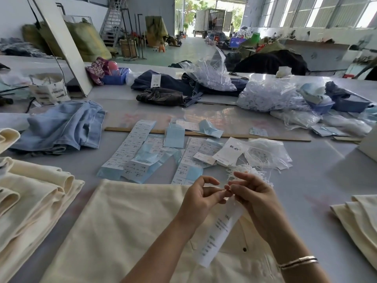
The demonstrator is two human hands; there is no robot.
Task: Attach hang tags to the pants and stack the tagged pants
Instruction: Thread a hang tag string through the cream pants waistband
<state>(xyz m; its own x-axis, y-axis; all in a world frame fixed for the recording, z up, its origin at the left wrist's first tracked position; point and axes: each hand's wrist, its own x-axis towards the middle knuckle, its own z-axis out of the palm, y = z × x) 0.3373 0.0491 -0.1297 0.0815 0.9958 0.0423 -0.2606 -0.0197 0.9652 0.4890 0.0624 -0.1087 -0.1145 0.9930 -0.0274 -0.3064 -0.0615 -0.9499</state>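
Nearest me, the cream pants (122, 231) lie flat on the grey table (318, 190), waistband end toward me, a dark button showing beside my right wrist. Just above them my left hand (199, 196) and right hand (252, 198) meet fingertip to fingertip; both pinch at the top of a long white hang tag (219, 231), which dangles down over the pants. I judge I am threading a white tag string through the tag's hole, though the string at my fingertips is too small to make out, so I cannot say which hand has it. To do this well I would keep the tag's top edge steady in one pinch, feed the string with the other, and only then bring it to the waistband, holding the tag clear of the cloth so it does not fold. Just beyond my right hand sits a loose tuft of white strings (247, 172), within easy reach. To my left rises a stack of folded cream pants (34, 193); another cream pile (355, 219) lies at the right edge. Further out, printed label sheets (134, 144) are spread near a wooden ruler (204, 134), with light blue jeans (61, 127) to the left and dark jeans (163, 94) beyond.
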